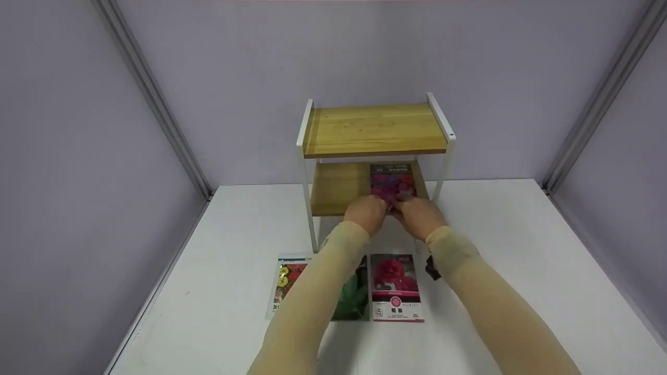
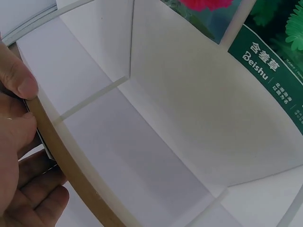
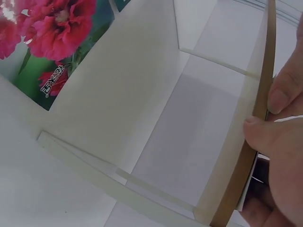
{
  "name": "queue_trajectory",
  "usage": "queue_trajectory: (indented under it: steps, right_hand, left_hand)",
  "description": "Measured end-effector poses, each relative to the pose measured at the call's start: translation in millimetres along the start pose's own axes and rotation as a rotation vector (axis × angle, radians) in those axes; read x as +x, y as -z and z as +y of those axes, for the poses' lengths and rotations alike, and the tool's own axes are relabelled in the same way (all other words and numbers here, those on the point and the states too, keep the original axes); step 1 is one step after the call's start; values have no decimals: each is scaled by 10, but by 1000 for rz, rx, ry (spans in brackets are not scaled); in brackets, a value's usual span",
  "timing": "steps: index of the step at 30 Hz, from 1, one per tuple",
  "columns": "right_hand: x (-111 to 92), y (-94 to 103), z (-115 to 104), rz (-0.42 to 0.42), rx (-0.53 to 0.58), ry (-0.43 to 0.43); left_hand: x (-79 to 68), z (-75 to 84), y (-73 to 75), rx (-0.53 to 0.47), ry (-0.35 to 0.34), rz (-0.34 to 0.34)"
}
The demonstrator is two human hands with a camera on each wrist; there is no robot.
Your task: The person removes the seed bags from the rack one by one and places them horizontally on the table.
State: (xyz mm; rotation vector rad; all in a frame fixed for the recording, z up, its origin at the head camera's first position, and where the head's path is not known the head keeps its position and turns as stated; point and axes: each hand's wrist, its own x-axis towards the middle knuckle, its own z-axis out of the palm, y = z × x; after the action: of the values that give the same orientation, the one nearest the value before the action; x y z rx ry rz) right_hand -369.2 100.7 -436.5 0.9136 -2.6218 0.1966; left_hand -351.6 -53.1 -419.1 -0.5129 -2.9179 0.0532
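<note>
A flower seed packet (image 1: 392, 179) with pink, purple and red blooms lies on the right part of the lower wooden shelf (image 1: 337, 186). At its near end my left hand (image 1: 366, 213) and right hand (image 1: 420, 215) meet, fingers curled, both pinching the packet's near edge. Both wrist views show a thin pale packet edge (image 3: 245, 191) by the shelf's brown front edge (image 3: 241, 165), thumbs and fingers around it. The packet's near end is mostly hidden by the hands.
On the white table before the rack lie a packet with yellow and red flowers (image 1: 288, 276), a green leafy packet (image 1: 352, 298) partly under the left sleeve, and a pink-flower packet (image 1: 394, 284). The rack's upper wooden shelf (image 1: 375, 127) overhangs the lower one between white posts (image 1: 309, 203).
</note>
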Motion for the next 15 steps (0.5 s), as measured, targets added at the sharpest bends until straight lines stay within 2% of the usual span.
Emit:
queue_trajectory:
  steps: [9, 12, 15]
  right_hand:
    - [-78, -91, 57, 125, -66, 9]
    - [-46, -113, 48, 133, -55, 29]
    - [-11, -125, 30, 124, -44, 47]
  left_hand:
    - [-24, 106, -69, 75, -29, 103]
    - [-57, 75, -74, 83, -8, 130]
    - [-90, 32, -68, 76, 16, 126]
